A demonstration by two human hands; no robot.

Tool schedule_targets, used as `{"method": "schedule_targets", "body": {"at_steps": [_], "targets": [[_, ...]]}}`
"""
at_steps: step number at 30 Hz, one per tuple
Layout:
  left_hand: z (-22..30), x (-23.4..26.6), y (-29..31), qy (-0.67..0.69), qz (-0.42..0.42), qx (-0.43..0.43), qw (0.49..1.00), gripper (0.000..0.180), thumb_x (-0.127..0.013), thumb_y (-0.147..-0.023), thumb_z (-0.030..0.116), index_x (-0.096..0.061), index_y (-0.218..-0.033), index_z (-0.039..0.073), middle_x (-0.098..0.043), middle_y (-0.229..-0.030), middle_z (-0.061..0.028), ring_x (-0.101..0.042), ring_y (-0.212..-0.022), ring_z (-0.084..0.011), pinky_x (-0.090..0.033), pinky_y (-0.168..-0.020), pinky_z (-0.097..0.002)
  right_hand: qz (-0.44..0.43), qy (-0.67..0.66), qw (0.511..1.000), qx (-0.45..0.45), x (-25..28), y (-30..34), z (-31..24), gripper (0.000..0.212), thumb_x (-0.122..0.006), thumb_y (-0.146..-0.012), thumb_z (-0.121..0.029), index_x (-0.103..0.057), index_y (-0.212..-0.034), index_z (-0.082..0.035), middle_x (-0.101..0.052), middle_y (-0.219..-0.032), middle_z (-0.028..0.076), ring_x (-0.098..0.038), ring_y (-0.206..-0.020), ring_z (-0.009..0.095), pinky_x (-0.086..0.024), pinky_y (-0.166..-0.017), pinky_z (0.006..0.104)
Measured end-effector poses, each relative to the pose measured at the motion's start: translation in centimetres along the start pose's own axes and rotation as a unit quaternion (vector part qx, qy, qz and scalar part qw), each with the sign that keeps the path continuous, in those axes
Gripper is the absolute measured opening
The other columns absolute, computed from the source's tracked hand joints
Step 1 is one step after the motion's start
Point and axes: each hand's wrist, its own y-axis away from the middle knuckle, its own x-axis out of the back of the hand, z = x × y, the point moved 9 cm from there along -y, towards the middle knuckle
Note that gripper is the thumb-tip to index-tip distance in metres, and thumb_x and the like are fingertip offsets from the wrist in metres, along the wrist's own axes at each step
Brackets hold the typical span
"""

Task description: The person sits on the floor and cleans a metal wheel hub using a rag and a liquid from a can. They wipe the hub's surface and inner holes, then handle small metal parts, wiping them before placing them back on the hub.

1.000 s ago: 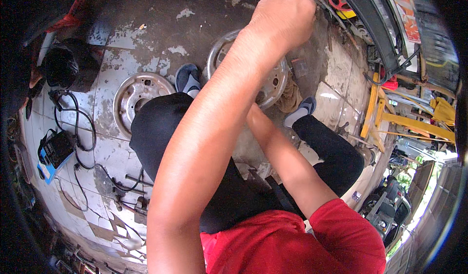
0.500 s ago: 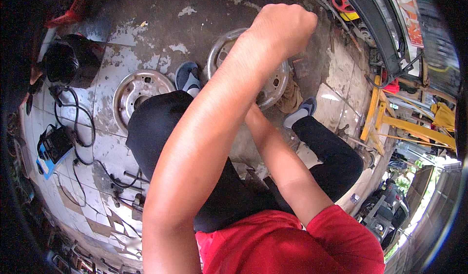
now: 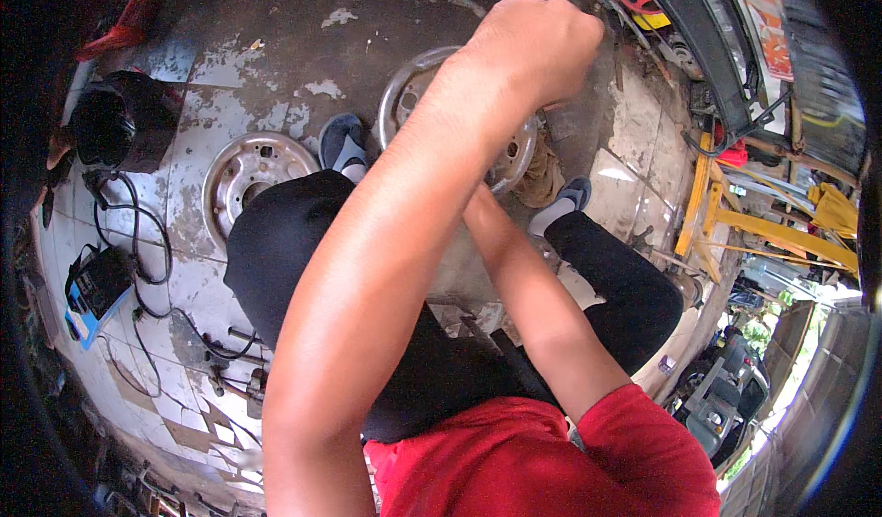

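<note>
Left hand (image 3: 533,48) slightly lower over wheel rim (image 3: 514,154).

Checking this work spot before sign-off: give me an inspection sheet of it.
Surface: worn tiled floor, paint flaking.
Job's things: steel wheel rim under the raised arm; second rim lying flat to its left.
Clutter: black bucket; small tools on the tiles.
Hands: left hand a raised fist, contents hidden; right hand not in view, behind the left forearm.
Cables: black cables looping to a dark box.
Surroundings: yellow metal frame at right.
</note>
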Motion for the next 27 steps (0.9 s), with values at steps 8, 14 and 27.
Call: {"method": "schedule_targets", "body": {"at_steps": [8, 14, 27], "targets": [[0.5, 0.0, -0.7, 0.013, 0.015, -0.02, 1.0, 0.018, -0.057, -0.09, 0.02, -0.067, -0.098, 0.007, -0.069, -0.091, -0.0181, -0.068, -0.088, -0.0381, -0.056, -0.076, -0.0485, -0.032, 0.051, 0.997, 0.04, -0.2, 0.3, 1.0, 0.045, -0.047, -0.099, -0.029, -0.049, -0.142, -0.018, -0.024, -0.157, 0.018, -0.015, -0.147, 0.039, -0.016, -0.111, 0.068], [1.1, -0.4, -0.9, 0.012, -0.002, -0.02, 1.0, 0.02, -0.059, -0.09, 0.023, -0.067, -0.095, 0.005, -0.07, -0.09, -0.0187, -0.068, -0.088, -0.039, -0.056, -0.074, -0.0492, -0.014, 0.068, 0.997, 0.03, -0.6, -0.7, 0.4, 0.053, -0.049, -0.097, -0.028, -0.041, -0.148, -0.017, -0.025, -0.157, 0.019, -0.013, -0.147, 0.039, -0.015, -0.112, 0.067], [-2.2, 0.6, 0.5, -0.083, -0.093, 0.101, 0.987, 0.034, -0.063, -0.09, 0.032, -0.065, -0.111, 0.004, -0.071, -0.092, -0.0185, -0.07, -0.088, -0.0349, -0.057, -0.073, -0.0467, -0.011, 0.041, 0.996, 0.081, 0.7, -0.9, 0.5, 0.039, -0.049, -0.098, -0.03, -0.057, -0.135, -0.02, -0.024, -0.156, 0.019, -0.019, -0.145, 0.041, -0.019, -0.111, 0.0667]]}}
